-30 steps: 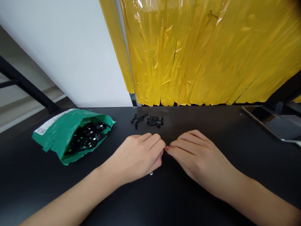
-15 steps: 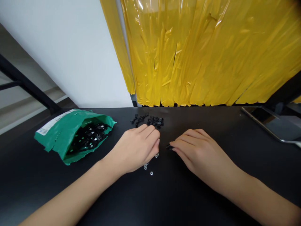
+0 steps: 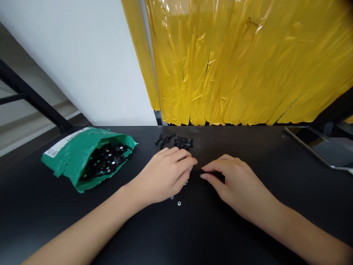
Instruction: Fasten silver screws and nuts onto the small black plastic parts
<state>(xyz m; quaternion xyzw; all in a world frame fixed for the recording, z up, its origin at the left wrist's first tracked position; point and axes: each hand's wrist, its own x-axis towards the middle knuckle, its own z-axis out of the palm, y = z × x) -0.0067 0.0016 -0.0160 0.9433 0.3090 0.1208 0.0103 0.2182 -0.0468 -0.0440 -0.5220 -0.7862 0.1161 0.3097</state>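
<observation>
The bare black bench (image 3: pixel 176 239) fills the bottom of the frame. Just below centre lie small silvery washers (image 3: pixel 179 203), some near the left hand (image 3: pixel 168 175) and one partly hidden by its thumb. That hand is palm-down at centre, its fingers curled; whether its grip pinches anything cannot be told. Facing it, right of centre, the right hand (image 3: pixel 234 176) holds thumb and forefinger arched, tips slightly apart; against the dark surface, I cannot tell whether its grip has a piece between them.

At centre left, a torn-open green bag (image 3: pixel 68 151) lies with its mouth turned toward the hands, black parts (image 3: pixel 107 158) inside. At right is a flat, glassy device (image 3: pixel 325 147). Just beyond the left hand sits a small heap of loose black pieces (image 3: pixel 183 142). Yellow plastic sheeting (image 3: pixel 234 66) hangs across the upper right, a white panel (image 3: pixel 82 55) upper left.
</observation>
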